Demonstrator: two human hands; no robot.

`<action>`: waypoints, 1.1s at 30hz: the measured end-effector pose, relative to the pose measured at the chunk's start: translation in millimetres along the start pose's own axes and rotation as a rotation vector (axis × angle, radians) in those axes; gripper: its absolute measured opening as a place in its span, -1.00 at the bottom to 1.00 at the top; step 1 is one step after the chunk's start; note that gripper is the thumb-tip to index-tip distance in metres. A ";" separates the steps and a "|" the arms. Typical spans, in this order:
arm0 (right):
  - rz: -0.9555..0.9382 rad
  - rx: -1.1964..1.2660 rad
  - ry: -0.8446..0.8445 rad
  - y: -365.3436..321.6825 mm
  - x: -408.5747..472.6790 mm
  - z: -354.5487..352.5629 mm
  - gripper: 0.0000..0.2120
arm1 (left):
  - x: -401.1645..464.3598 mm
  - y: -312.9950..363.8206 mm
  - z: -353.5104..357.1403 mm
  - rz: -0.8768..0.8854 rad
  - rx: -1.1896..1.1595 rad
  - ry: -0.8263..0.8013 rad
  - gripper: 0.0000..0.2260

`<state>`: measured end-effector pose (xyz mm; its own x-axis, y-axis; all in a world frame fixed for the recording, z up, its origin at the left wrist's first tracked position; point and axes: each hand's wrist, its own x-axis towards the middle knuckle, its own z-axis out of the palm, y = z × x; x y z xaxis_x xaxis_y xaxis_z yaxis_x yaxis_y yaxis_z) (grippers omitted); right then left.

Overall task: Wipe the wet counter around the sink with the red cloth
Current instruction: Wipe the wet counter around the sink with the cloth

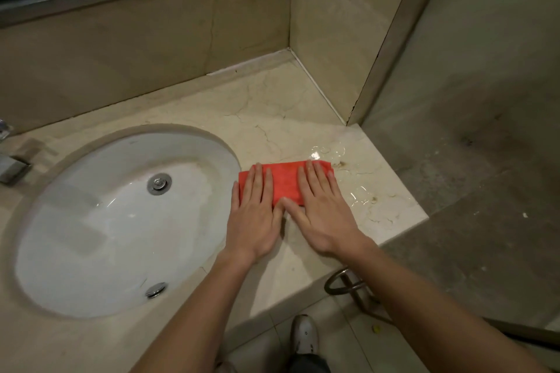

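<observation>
Hands lay flat and spread, left hand (257, 215) and right hand (321, 206) side by side, fingers straight, pressing the folded red cloth (285, 180) onto the counter (272, 112) just right of the sink (121, 215). Water (348, 172) pooled beyond the cloth toward the counter's right edge. Risk, as judged: a rightward push could sweep water off that edge onto the floor; the small fold could miss streaks. Faucet (9, 160) was cut off at left; cloth underside and wetness elsewhere were unreadable.

The beige marble counter (272, 112) carries a folded red cloth (286, 180) just right of the white sink (127, 215), with water pooled (348, 172) beside the cloth.
</observation>
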<state>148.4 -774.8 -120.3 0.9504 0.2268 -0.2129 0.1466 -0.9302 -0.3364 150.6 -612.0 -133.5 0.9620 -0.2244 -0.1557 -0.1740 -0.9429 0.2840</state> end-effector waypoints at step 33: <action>-0.078 -0.020 -0.107 -0.8 -20.7 -8.7 -0.15 | -25.7 7.0 0.6 -0.074 -0.049 -0.011 -0.31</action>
<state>131.0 -781.3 -107.6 0.9012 0.3272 -0.2841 0.2254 -0.9139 -0.3376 124.5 -613.0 -128.1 0.9694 -0.1573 -0.1885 -0.0914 -0.9438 0.3175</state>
